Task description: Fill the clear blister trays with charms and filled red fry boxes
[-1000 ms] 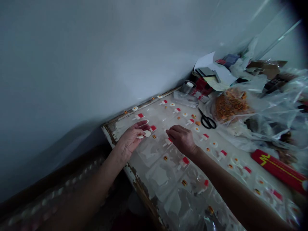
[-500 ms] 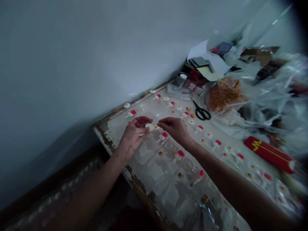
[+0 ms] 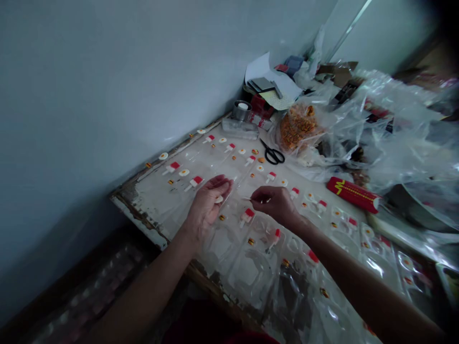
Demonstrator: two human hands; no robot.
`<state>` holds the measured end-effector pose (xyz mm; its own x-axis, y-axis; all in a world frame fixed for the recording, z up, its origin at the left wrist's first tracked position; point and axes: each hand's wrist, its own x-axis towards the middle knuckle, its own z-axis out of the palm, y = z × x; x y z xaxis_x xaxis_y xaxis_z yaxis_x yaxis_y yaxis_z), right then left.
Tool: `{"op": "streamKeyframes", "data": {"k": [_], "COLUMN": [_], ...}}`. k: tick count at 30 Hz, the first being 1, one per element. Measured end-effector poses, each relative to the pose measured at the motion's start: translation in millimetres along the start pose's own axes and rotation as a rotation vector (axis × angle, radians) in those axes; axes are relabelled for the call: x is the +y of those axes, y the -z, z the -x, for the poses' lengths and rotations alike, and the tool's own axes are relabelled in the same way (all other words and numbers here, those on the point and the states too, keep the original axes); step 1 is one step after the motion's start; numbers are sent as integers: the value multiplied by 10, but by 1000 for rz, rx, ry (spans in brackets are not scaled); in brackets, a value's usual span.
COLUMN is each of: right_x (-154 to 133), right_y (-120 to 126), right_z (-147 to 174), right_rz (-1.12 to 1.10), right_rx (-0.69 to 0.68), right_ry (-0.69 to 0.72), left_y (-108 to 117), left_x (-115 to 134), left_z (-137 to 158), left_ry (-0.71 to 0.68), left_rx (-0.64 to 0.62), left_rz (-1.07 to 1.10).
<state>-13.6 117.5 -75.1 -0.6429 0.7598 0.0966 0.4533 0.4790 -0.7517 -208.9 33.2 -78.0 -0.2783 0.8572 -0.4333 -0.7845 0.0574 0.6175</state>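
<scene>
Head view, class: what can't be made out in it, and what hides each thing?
All in the head view:
Left hand: anything held besides the white piece; its fingers hide the palm.
Thin piece at the right hand: its markings; too small.
Clear plastic trays: parts behind the right forearm.
Red packet: its lettering; too blurred.
</scene>
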Motion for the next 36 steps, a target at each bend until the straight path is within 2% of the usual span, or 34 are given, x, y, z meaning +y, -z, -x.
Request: {"op": "streamKeyframes", "data": {"k": [2,4,7,8,10,13,15,18,20,22,24,26,29,31,33,36], "right_x": [50,58,10,-11,-52,-139,-249,-468,-577,-607,-546,-409,-149,-13,51,23], "right_y": [-85,-195,-327,-348,-348,-271,-207,-126,-55,64,224,378,467,392,240,4], "right_z": [42,15,-68,-87,-102,-74,-46,-47,-75,-78,-10,137,425,584,670,646], "right_rz": [150,309,558,606,619,500,389,256,231,235,172,-1,-311,-405,-395,-226], "right_rx": [-8,-88,-218,-236,-223,-145,-86,-60,-121,-175,-170,-127,-48,15,46,10], "right_ry": [227,413,552,550,456,212,134,242,359,372,234,-10,-391,-566,-645,-615], "left_y": [89,155,189,188,178,149,103,-48,-207,-388,-554,-674,-737,-703,-622,-447], "left_x": [105,200,277,282,266,214,181,136,93,26,-61,-143,-193,-159,-91,-19], "left_z": [-21,-27,-12,-8,-12,-45,-65,-69,-57,-45,-46,-73,-163,-220,-227,-76], "left_ry": [-55,-86,-34,-17,1,38,84,182,238,290,340,352,194,42,-90,-240], "left_rx": [35,14,-90,-120,-154,-168,-184,-210,-216,-234,-273,-303,-295,-268,-247,-336], "left_rz": [37,66,92,97,100,101,88,0,-59,-82,-90,-108,-176,-248,-358,-655]}}
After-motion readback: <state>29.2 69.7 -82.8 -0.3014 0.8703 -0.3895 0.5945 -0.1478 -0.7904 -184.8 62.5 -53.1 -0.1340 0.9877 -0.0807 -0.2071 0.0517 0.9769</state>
